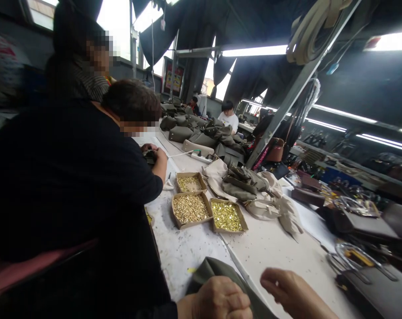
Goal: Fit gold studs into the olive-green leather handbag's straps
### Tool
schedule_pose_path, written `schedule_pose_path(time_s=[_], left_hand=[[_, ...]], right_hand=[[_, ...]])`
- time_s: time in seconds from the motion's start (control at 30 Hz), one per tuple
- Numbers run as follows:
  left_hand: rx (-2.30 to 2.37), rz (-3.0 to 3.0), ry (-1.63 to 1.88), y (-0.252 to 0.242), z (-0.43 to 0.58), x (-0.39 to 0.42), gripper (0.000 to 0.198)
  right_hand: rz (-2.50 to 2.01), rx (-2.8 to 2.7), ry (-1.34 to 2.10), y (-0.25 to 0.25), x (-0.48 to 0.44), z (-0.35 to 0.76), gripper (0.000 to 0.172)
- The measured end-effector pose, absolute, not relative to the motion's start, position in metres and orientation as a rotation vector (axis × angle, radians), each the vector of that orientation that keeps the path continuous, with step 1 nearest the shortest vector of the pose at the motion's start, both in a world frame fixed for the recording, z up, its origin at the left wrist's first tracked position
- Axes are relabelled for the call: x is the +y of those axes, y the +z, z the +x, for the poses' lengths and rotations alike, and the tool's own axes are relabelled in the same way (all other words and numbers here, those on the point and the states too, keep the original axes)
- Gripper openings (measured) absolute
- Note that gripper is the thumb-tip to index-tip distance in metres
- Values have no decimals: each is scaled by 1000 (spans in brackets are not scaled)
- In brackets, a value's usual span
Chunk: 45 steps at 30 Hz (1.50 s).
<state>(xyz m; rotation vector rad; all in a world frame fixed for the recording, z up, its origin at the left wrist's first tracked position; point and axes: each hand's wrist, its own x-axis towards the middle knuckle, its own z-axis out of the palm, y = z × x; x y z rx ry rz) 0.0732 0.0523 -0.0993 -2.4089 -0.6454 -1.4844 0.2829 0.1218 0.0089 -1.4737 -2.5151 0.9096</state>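
Note:
My left hand (219, 299) is closed in a fist at the bottom edge, gripping a dark olive leather-like bag piece (209, 270). Part of that piece is hidden under the hand and runs out of view. To the right, my right hand (292, 290) is raised apart from the piece, with its fingers curled in toward the thumb. Whatever is between those fingertips is too small to make out. Beyond my hands are cardboard trays of small gold metal fittings: a front right tray (230, 230), a front left tray (187, 225) and a rear tray (190, 192).
At the left, a co-worker in black (87, 177) leans over the table (187, 252), handling dark material. Olive and beige bags (240, 188) lie beyond the trays, with a larger olive heap (201, 130) farther back. Finished handbags (373, 283) line the right; a slanting metal post (280, 115) rises between.

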Motion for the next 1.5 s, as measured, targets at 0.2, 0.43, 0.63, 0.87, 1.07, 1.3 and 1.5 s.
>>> schedule_pose_path(time_s=[0.2, 0.43, 0.63, 0.87, 1.07, 1.3, 1.5], left_hand=[[-731, -2441, -1338, -98, 70, 49, 23], [-684, -2365, -1519, -119, 73, 57, 30], [-760, -2408, -1453, -141, 74, 62, 43], [-836, -2466, -1352, -151, 74, 62, 36], [-772, -2416, -1500, -144, 74, 60, 47], [-800, -2491, -1415, -139, 72, 58, 41], [-724, -2433, -1465, -117, 69, 55, 33]], right_hand=[[-1059, -2817, 350, 28, 171, 130, 21], [-936, -2848, 334, -19, 197, 43, 26], [-979, -2803, 368, -43, 207, 32, 24], [-1106, -2614, 444, -55, 210, 36, 22], [-1128, -2451, 581, -59, 215, 39, 18], [-1066, -2196, 888, -67, 226, 44, 17], [-981, -1924, 1230, -60, 230, 45, 24]])
